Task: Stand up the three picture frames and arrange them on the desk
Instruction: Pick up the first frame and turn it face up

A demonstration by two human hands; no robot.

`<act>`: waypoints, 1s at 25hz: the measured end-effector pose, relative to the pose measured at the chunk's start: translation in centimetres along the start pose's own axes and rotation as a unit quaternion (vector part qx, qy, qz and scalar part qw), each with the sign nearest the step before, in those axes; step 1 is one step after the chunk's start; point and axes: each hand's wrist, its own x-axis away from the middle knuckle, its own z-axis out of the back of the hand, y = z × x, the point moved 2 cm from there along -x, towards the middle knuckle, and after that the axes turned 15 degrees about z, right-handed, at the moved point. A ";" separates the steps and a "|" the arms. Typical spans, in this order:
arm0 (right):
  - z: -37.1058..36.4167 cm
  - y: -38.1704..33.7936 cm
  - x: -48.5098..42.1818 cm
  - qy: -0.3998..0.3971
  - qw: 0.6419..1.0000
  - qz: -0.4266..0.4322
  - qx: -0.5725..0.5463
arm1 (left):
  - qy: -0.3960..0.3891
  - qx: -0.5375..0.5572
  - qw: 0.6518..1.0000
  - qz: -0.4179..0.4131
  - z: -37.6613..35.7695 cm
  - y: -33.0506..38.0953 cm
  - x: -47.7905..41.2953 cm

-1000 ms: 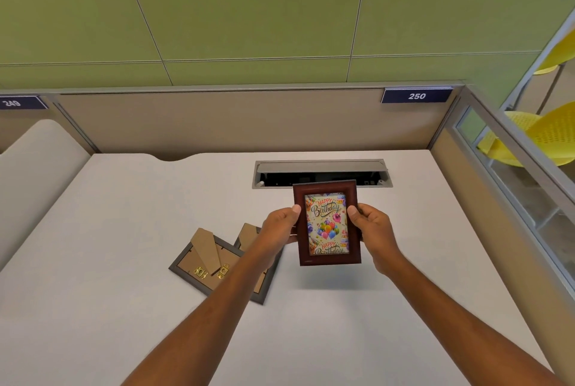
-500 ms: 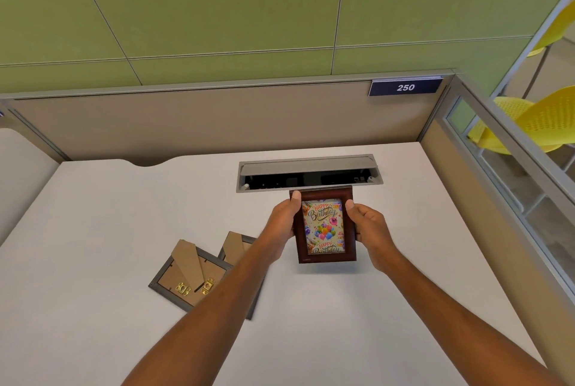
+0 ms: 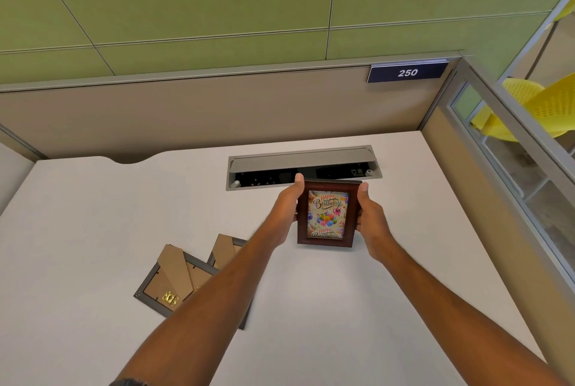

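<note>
A dark red-brown picture frame (image 3: pixel 326 214) with a "Happy Birthday" balloon card stands upright facing me, its bottom edge at or just above the white desk (image 3: pixel 93 214). My left hand (image 3: pixel 287 211) grips its left side and my right hand (image 3: pixel 370 220) grips its right side. Two grey frames lie face down to the left, cardboard backs and stands up: one (image 3: pixel 169 280) with brass clips showing, the other (image 3: pixel 228 250) partly hidden under my left forearm.
A grey cable hatch (image 3: pixel 305 161) is open in the desk just behind the held frame. Beige partition walls (image 3: pixel 217 111) close the back and right sides. Yellow chairs (image 3: pixel 535 108) sit beyond the glass on the right.
Both hands have carried the red-brown frame away from me toward the cable hatch and lowered it toward the desk. The two grey frames have not moved.
</note>
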 end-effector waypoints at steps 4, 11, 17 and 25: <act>0.2 0.4 -1.1 0.005 1.000 0.000 -0.013 | -0.018 -0.003 1.000 -0.008 -0.1 -0.3 -1.7; 0.4 1.8 -1.7 0.004 1.000 -0.001 -0.015 | -0.023 0.031 0.999 -0.008 0.1 -1.2 -3.3; 0.7 2.2 -1.6 -0.006 1.000 -0.006 -0.014 | -0.032 0.062 0.997 -0.022 0.1 -2.0 -3.0; 2.1 2.0 -0.8 -0.010 1.000 0.024 0.013 | -0.015 0.035 0.998 -0.056 2.1 -2.3 -1.4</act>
